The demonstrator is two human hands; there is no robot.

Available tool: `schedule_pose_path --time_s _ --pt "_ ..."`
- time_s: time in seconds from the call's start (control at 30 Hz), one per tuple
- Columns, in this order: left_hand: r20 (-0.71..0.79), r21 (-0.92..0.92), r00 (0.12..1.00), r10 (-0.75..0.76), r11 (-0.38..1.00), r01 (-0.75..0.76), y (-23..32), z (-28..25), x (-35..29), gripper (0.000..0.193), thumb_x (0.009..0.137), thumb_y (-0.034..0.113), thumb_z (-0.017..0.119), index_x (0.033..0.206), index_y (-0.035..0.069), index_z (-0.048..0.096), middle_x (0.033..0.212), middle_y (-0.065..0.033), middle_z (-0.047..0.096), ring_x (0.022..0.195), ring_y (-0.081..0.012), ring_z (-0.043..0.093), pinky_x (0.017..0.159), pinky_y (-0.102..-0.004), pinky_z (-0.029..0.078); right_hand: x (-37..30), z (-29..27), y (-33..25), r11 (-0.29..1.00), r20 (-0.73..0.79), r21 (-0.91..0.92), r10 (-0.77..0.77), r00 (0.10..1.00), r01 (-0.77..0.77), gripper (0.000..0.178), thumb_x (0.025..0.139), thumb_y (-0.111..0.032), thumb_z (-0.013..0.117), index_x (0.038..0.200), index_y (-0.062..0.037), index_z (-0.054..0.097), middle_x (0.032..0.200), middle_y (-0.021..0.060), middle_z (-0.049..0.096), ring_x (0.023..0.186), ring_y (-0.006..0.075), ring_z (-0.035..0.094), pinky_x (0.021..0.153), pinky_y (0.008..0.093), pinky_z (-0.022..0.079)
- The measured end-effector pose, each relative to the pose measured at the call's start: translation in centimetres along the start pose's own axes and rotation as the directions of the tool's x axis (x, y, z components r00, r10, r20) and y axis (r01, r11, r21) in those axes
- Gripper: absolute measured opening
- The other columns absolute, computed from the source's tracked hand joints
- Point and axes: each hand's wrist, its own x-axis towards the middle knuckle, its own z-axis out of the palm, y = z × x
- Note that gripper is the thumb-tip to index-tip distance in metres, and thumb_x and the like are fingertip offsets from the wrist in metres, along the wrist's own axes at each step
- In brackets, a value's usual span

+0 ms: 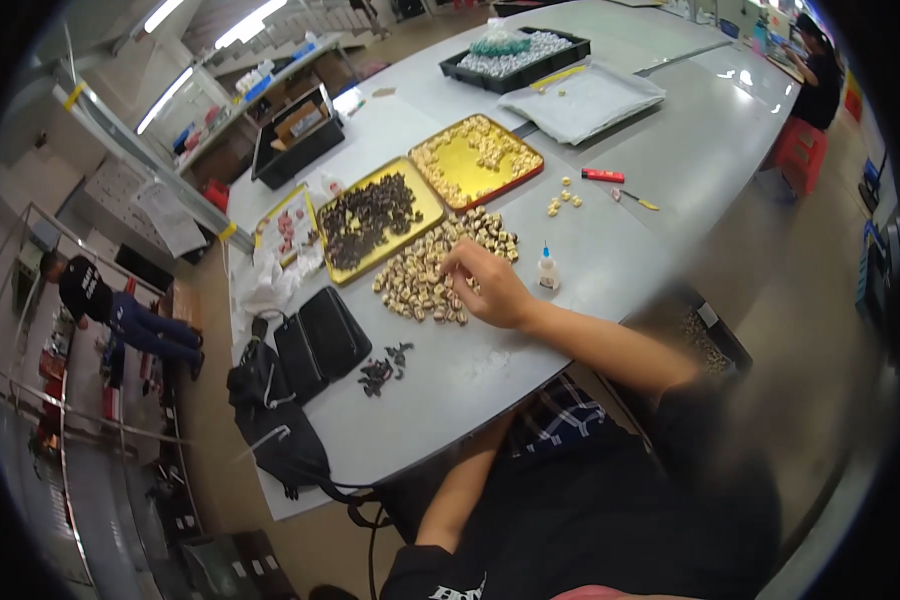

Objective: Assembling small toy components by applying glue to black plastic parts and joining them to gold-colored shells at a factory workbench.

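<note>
My right hand (488, 285) is over a heap of small cream-and-dark-brown pieces (410, 285) on the grey table. Its fingers are curled down at the heap's near right side; whatever lies between the fingertips is too small to make out. My left forearm (465, 490) runs down to my lap, and the hand there is hidden by the table edge. Behind the heap lie a yellow tray (432, 200) with dark brown pieces and a second yellow tray (533, 163) with cream pieces. A small clear bottle with a blue tip (548, 272) stands right of my right hand.
Several loose cream pieces (565, 200), a red box-like item (602, 175) and a yellow-handled tool (642, 200) lie to the right. At left are a black case (320, 345), a black bag (280, 430) and dark scraps (382, 372). Farther off sits a black crate (467, 75).
</note>
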Motion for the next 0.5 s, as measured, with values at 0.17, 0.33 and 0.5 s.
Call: schedule_pose_path --time_s 0.17,0.33,0.5 --pt "0.008 -0.042 0.985 -0.172 0.984 0.172 2.1 0.7 -2.4 0.037 0.088 0.03 0.047 0.115 0.006 0.052 0.113 -0.0186 0.055 0.099 -0.0389 0.052 0.09 -0.0447 0.039 0.8 -0.4 -0.1 0.996 -0.031 0.044 -0.079 0.996 0.081 0.019 0.073 0.012 0.05 0.087 -0.001 0.052 0.077 0.0105 0.051 0.063 0.0206 0.053 0.055 0.0275 0.043" --pt "-0.009 -0.081 0.938 -0.347 0.935 0.345 3.7 0.9 -5.6 0.037 0.088 0.03 0.047 0.115 0.006 0.052 0.112 -0.0187 0.055 0.099 -0.0389 0.052 0.09 -0.0449 0.039 0.4 0.2 -1.1 0.996 0.102 0.004 -0.086 0.991 0.086 0.018 0.074 0.009 0.051 0.089 -0.0014 0.052 0.079 0.0112 0.051 0.068 0.0231 0.054 0.058 0.0306 0.044" --pt "-0.015 -0.121 0.883 -0.468 0.878 0.463 4.2 1.5 -6.9 0.037 0.088 0.031 0.047 0.115 0.006 0.052 0.112 -0.0188 0.055 0.098 -0.039 0.053 0.09 -0.0451 0.039 0.5 3.6 -3.2 0.96 0.485 -0.073 -0.203 0.85 0.271 0.017 0.076 0.003 0.055 0.092 -0.0019 0.052 0.084 0.0118 0.051 0.075 0.0268 0.054 0.064 0.0352 0.046"
